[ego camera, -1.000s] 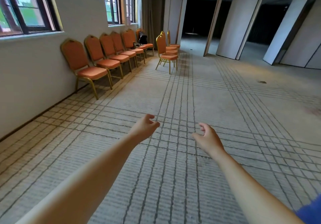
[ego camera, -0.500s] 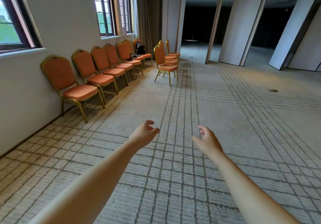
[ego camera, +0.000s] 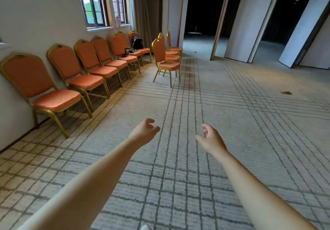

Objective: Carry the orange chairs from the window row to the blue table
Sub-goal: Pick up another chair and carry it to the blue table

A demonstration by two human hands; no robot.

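Note:
Several orange chairs with gold frames line the left wall under the windows. The nearest chair (ego camera: 41,88) stands at the left edge, the second chair (ego camera: 78,72) just beyond it. A short stack of orange chairs (ego camera: 166,58) stands apart on the carpet, further ahead. My left hand (ego camera: 144,133) and my right hand (ego camera: 210,138) reach forward over the carpet, fingers loosely curled, holding nothing. Both are well short of any chair. No blue table is in view.
A black bag (ego camera: 137,42) and some small items sit on the far chairs of the row. Tall folding partition panels (ego camera: 239,20) stand at the right, with dark room beyond. Patterned carpet (ego camera: 232,122) stretches ahead.
The view has advanced along the wall; the chairs are closer and larger. Both hands stay stretched out in front, holding nothing.

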